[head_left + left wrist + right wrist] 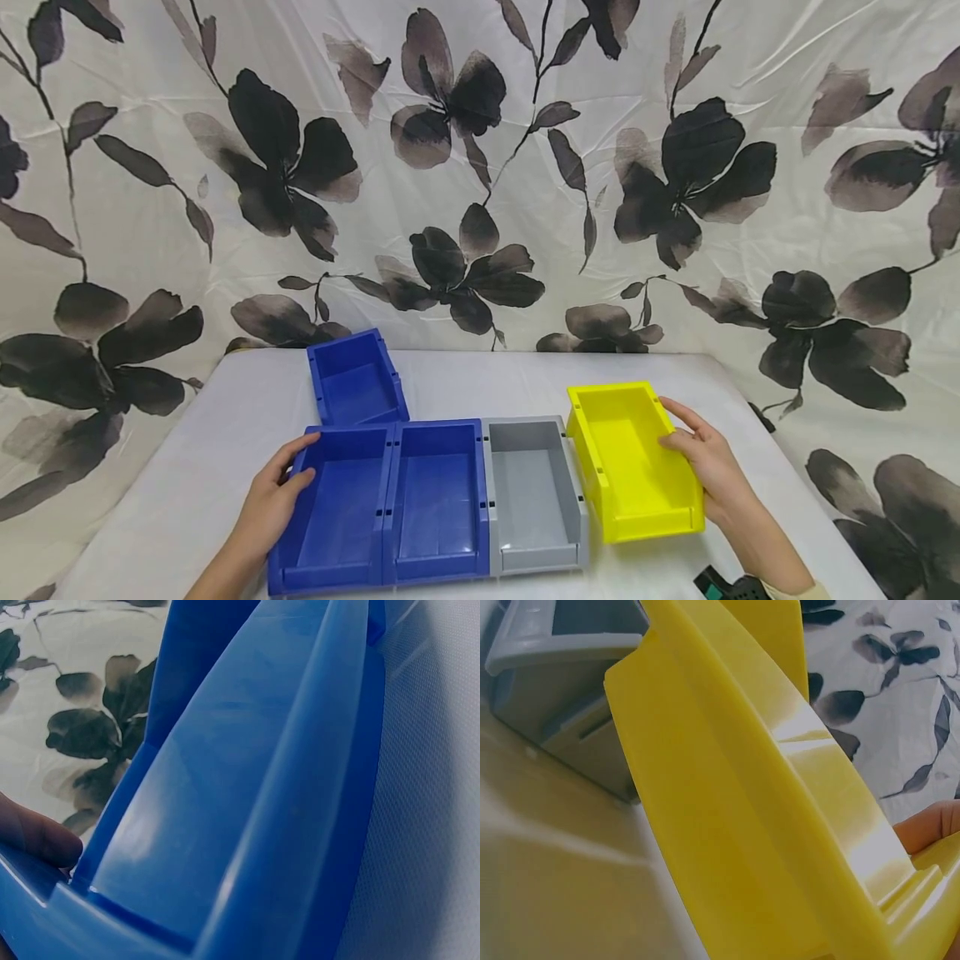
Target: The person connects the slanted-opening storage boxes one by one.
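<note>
A yellow bin (633,454) tilts at the right of the row, its near end raised off the white table. My right hand (708,462) grips its right wall, thumb over the rim and fingers outside; the right wrist view shows the bin's side (712,787) close up. On the left, my left hand (266,504) pinches the left wall of a blue bin (341,500), thumb on the inner side. A second blue bin (438,500) stands against it, followed by a grey bin (528,492). The yellow bin's left edge is close beside the grey bin.
Behind the row, another blue bin (356,383) sits at an angle on the white table (480,383). Floral cloth (570,225) hangs behind and at both sides. A dark device (731,585) is on the right wrist.
</note>
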`<state>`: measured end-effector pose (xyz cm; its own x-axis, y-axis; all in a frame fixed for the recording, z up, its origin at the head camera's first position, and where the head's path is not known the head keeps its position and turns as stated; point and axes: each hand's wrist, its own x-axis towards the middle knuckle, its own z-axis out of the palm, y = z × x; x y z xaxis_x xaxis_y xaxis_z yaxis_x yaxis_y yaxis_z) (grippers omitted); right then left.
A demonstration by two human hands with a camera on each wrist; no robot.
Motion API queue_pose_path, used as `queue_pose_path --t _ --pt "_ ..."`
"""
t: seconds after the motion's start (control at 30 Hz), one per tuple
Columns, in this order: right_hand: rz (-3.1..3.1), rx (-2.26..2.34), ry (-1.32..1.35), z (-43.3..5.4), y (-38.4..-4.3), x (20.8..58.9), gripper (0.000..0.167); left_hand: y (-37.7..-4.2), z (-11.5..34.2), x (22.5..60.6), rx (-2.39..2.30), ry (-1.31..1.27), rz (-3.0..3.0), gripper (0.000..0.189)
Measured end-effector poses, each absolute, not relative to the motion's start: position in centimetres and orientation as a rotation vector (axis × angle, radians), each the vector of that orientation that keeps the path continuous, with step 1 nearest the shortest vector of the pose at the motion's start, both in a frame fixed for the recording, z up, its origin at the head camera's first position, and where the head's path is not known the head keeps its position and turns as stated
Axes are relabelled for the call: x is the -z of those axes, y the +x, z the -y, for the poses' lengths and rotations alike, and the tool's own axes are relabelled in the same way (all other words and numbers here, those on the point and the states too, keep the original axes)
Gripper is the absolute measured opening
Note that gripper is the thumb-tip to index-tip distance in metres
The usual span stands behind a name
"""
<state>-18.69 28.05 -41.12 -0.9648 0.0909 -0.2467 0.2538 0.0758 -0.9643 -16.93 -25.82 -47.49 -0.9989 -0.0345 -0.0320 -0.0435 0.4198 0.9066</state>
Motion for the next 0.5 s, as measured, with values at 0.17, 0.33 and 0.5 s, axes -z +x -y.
queue_pose_path --t 0.17,0.33,0.5 --pt "-2.192 2.049 0.340 -28.02 -18.47 41.22 0.065 -16.85 25.79 47.28 -1.674 -0.072 -2.657 0.049" --pt "-2.188 2.066 0.318 -28.00 -18.16 41.65 0.062 -16.81 25.79 47.27 -1.711 -0.074 -2.621 0.049" --pt "-2.179 2.077 0.336 -28.01 -17.90 41.93 0.061 -16.79 25.80 47.39 -1.719 -0.070 -2.612 0.049"
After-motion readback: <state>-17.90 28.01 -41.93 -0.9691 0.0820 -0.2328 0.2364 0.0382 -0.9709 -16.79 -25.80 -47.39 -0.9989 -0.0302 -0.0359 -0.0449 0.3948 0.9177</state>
